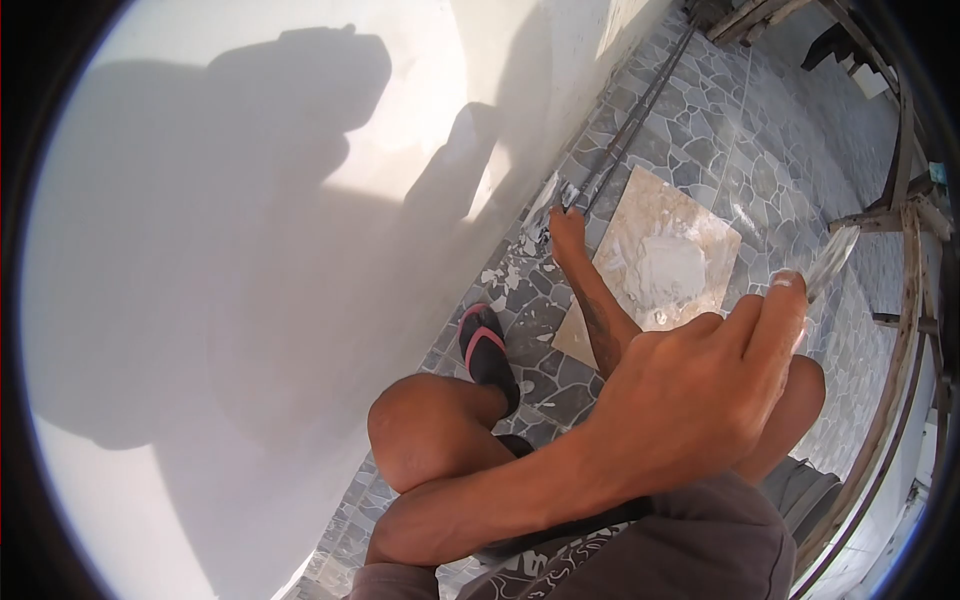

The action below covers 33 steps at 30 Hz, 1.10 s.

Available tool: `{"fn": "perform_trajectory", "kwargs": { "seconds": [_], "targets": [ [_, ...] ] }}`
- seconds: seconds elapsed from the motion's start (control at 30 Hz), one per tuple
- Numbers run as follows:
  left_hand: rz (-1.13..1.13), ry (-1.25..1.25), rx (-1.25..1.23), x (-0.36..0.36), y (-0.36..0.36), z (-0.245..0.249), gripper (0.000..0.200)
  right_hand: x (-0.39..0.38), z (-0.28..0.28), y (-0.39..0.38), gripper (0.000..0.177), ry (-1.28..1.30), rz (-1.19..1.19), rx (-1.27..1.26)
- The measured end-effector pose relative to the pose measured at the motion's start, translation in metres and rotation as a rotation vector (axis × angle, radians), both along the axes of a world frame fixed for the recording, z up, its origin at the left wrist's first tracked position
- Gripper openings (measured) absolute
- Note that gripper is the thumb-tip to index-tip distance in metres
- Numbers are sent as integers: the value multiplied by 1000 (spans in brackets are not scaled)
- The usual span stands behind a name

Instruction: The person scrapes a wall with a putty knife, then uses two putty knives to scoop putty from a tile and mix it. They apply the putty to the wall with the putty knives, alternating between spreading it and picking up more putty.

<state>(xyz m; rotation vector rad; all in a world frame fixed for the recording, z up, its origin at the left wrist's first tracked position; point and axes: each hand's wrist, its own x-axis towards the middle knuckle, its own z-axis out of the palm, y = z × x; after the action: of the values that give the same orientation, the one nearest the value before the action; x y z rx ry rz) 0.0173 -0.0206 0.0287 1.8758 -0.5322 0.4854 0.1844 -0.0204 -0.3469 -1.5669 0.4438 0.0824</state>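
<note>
Crossing the foreground to the right, my left hand point(700, 385) grips a putty knife point(832, 262). Its blade is smeared white and its handle is hidden in my fingers. Farther off, low by the foot of the wall, my right hand point(567, 232) is closed around another small putty knife point(566, 192), seen only in part, with whitish putty near its blade. Between my hands lies a square beige tile board point(635, 205) on the floor, with a spread patch of white putty point(672, 268) on it. White smears show on my left fingertip.
A smooth white wall point(250, 250) fills the left, carrying shadows. Putty flakes point(508, 272) litter the stone-patterned floor point(690, 110) along its base. Long dark rods point(640, 115) lie beside the wall. Wooden poles point(908, 290) stand at right. My sandalled foot point(487, 345) is near the wall.
</note>
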Motion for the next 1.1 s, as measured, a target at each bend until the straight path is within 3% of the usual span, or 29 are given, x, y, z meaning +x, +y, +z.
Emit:
{"fn": "perform_trajectory", "kwargs": {
  "seconds": [0.1, 0.4, 0.5, 0.6, 0.8, 1.0, 1.1],
  "targets": [
    [17, -29, -25, 3, -1, -3, 45, 8, 12, 2, 22, -108, 16, -55],
    [30, -50, -35, 3, -1, -2, 47, 48, 30, 14, 25, 16, 201, 100],
    [26, -65, -46, 3, 0, -2, 48, 41, 92, 22, 26, 92, 176, 239],
    [41, -72, -55, 1, -1, 1, 48, 55, 115, 24, 24, 105, 243, 239],
    [50, -86, -69, 0, -1, 7, 44, 55, 215, 20, 26, 30, 335, 303],
    [94, -117, -97, -2, -1, 14, 42, 41, 308, 12, 22, -230, 440, 353],
    [100, -137, -74, -2, -1, 11, 42, 15, 337, 0, 13, -473, 376, 508]
  ]
}}
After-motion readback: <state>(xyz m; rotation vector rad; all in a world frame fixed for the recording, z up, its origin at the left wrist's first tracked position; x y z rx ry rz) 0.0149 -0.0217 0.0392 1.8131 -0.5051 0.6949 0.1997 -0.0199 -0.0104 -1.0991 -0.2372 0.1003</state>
